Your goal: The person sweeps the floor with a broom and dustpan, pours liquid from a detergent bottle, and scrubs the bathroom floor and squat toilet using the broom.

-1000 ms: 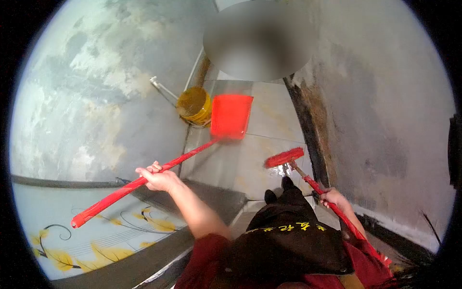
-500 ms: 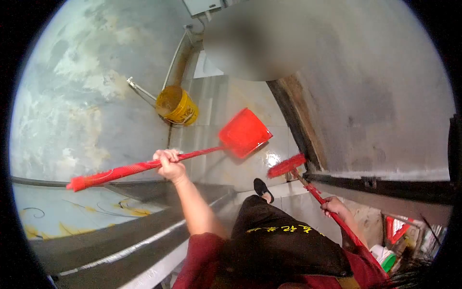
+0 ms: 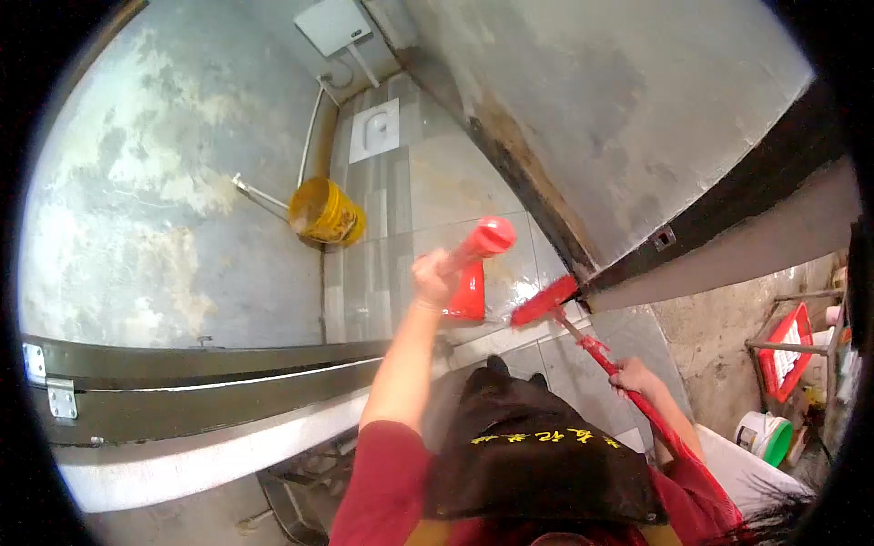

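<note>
My left hand (image 3: 437, 278) is wrapped round the handle of a red long-handled dustpan (image 3: 469, 293). The handle end points up toward my eyes, and part of the pan shows below it, low over the tiled floor. Fingers closed, my right hand (image 3: 633, 378) grips the red pole of a broom (image 3: 546, 302). Its red bristled head lies near the doorway, by the foot of the right wall. I cannot tell whether the pan touches the floor. Both feet, in dark shoes, show in front of my dark apron (image 3: 537, 446).
A yellow bucket (image 3: 328, 214) stands by the left wall. Beyond it lies a white squat toilet (image 3: 375, 132) with a cistern (image 3: 332, 25) above. A dark door (image 3: 209, 369) is at left. At right stand a red basket (image 3: 788, 355) on a rack and a white bucket (image 3: 754, 431).
My left hand has moved right, swinging the dustpan handle from pointing left to upright, and the pan is nearer me. My feet are now together. The view has shifted, showing the toilet.
</note>
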Demonstrator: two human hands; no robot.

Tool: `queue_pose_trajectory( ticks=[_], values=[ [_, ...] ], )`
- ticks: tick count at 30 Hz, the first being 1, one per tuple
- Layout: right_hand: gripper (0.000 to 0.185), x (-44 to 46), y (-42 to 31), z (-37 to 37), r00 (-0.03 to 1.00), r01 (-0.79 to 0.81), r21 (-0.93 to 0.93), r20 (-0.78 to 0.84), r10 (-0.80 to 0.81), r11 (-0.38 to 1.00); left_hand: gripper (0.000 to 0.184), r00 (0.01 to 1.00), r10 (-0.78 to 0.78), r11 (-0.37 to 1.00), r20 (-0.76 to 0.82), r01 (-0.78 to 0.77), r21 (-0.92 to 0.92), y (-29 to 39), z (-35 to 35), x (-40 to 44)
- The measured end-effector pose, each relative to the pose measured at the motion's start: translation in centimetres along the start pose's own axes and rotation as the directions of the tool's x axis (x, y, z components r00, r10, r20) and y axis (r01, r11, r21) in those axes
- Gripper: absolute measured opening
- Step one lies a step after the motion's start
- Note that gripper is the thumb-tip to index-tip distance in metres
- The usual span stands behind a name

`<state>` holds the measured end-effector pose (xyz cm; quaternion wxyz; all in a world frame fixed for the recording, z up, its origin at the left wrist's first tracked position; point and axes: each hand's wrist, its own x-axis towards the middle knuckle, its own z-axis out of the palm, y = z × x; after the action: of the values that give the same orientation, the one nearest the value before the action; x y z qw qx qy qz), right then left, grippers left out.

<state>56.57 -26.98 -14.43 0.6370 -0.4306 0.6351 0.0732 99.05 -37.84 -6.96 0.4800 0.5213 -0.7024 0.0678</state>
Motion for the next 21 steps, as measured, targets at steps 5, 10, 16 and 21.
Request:
queue_pose_trajectory(
  ticks=[5, 10, 16, 21],
  values=[
    [0.013, 1.9, 1.2, 1.9, 0.996, -0.006, -0.339, 0.077, 0.034, 0.941, 0.02, 0.994, -0.1, 0.995, 0.037, 0.099, 0.03, -0.8, 0.1, -0.3],
    [0.014, 8.9, -1.3, 3.3, 0.995, 0.021, -0.361, 0.098, 0.016, 0.932, 0.017, 0.982, -0.168, 0.985, -0.085, 0.171, 0.028, -2.5, -2.1, 1.3],
    [0.017, 10.5, -10.1, 4.3, 0.986, 0.035, 0.241, 0.153, -0.073, 0.97, 0.034, 0.983, -0.118, 0.963, -0.144, 0.148, 0.225, -5.2, -4.2, 3.3],
    [0.017, 2.2, -5.8, -0.8, 0.969, 0.006, 0.4, 0.225, -0.105, 0.916, 0.023, 0.945, -0.158, 0.948, -0.288, 0.226, 0.223, -8.3, -6.1, 4.0]
  ],
)
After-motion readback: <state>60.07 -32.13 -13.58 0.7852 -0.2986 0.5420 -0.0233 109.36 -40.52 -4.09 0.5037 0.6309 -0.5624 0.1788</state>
